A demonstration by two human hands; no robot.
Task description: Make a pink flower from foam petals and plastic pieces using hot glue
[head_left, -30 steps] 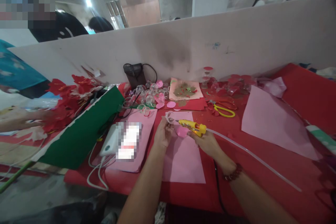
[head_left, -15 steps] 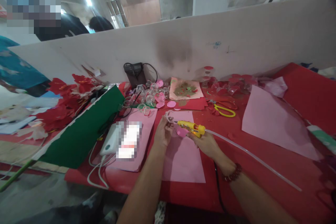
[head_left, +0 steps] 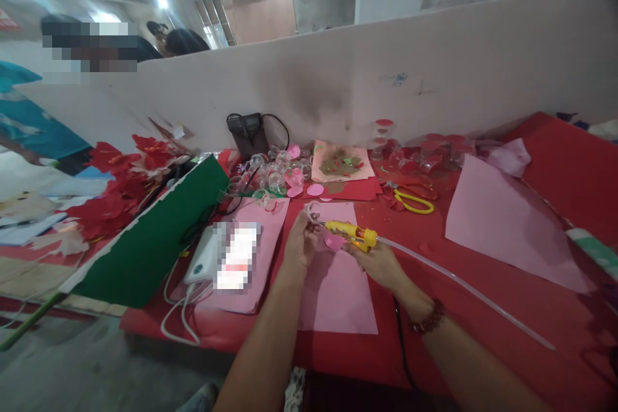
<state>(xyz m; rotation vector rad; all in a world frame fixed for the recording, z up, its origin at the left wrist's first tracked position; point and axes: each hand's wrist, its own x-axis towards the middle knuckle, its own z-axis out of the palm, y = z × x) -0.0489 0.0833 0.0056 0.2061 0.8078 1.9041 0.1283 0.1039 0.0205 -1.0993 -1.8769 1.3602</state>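
My right hand [head_left: 376, 262] grips a yellow hot glue gun [head_left: 350, 233] with a long clear glue stick [head_left: 463, 291] trailing out to the right. Its nozzle points left at a small clear plastic piece [head_left: 313, 213] that my left hand [head_left: 300, 241] pinches above a pink paper sheet [head_left: 338, 290]. A small pink round cut-out [head_left: 333, 242] lies just under the gun, between the two hands. Both hands hover over the red table cover [head_left: 483, 335].
Clear plastic half-shells and pink discs [head_left: 277, 177] lie behind the hands, yellow-handled scissors [head_left: 412, 199] to the right, a large pink sheet [head_left: 502, 225] further right. A green board [head_left: 154, 238], red paper flowers [head_left: 125, 187], a white charger with cables [head_left: 200, 264] sit left. A white partition [head_left: 386, 84] backs the table.
The gun's nozzle and the clear piece have stayed together; both hands shifted very slightly up the table. A person behind the partition at left has moved.
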